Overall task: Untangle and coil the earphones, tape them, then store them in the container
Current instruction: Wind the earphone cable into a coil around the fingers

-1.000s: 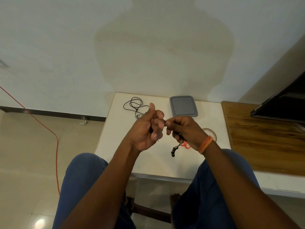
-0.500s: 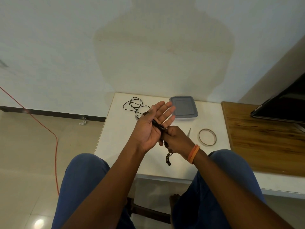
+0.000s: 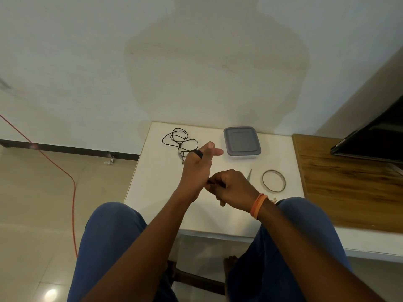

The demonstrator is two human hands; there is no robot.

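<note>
Since before: left hand (image 3: 197, 168) turned edgewise, fingers straight, earphone cord (image 3: 197, 153) looped over it; right hand (image 3: 229, 185) pinches cord. Light, limp, springy; hold coil mid-loop

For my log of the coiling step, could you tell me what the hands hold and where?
Black earphone cable is wound round the extended left hand; the right hand seems to pinch its free end by the left palm, mostly hidden.
</note>
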